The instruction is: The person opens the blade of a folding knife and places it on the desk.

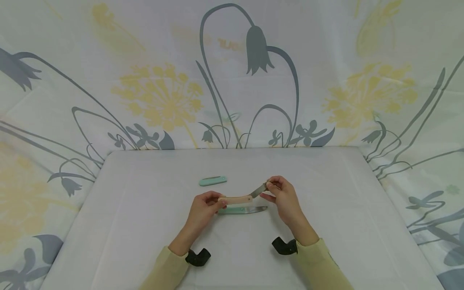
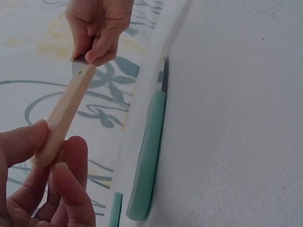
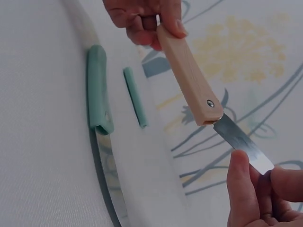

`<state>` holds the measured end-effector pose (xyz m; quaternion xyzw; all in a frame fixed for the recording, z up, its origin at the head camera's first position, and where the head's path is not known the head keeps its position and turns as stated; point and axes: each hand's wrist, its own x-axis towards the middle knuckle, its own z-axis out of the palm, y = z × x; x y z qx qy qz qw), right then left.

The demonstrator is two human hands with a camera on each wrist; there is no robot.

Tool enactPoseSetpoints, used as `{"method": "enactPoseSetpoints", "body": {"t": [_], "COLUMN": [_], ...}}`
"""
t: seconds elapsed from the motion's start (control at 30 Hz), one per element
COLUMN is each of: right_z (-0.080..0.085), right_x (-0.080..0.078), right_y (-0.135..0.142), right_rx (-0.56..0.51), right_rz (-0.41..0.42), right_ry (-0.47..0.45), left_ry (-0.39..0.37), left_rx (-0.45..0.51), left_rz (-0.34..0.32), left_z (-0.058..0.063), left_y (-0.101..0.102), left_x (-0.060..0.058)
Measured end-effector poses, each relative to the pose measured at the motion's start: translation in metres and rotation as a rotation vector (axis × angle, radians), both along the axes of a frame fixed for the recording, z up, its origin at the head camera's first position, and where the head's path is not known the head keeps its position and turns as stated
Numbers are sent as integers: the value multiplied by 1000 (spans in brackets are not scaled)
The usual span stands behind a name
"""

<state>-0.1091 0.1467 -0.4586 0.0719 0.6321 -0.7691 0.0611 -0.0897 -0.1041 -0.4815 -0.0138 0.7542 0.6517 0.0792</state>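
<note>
A folding knife with a pale wooden handle is held above the table between both hands. My left hand pinches the rear end of the handle between thumb and fingers. The steel blade stands out at an angle from the handle's other end, and my right hand pinches it near the tip. Just below lies a second folding knife with a mint-green handle, its blade swung out to the right. Farther back is another mint-green folding knife, folded.
White cloth covers the table. A flower-printed curtain hangs behind and along the sides. Black wrist mounts sit at both sleeve cuffs.
</note>
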Motion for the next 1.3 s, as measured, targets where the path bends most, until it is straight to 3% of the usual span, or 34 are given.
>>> {"method": "enactPoseSetpoints", "body": {"t": [0.4,0.73,1.03,1.3], "right_z": [4,1,-7,-13], "right_x": [0,2,3,4], "right_y": [0,4,12,17], "right_rx": [-149,-169,-13,197], "right_rz": [-98,-92,-26,32], "right_ry": [-27,-17,-2,-20], "left_ry": [-24,-24,4,15], "left_rx": [-83,-107,-159,-121], "left_rz": [-66,-94,-51,-12], "left_z": [-1,-1,-1,0], "left_y": [1,1,-9,-14], "left_x": [2,1,-4,-8]}}
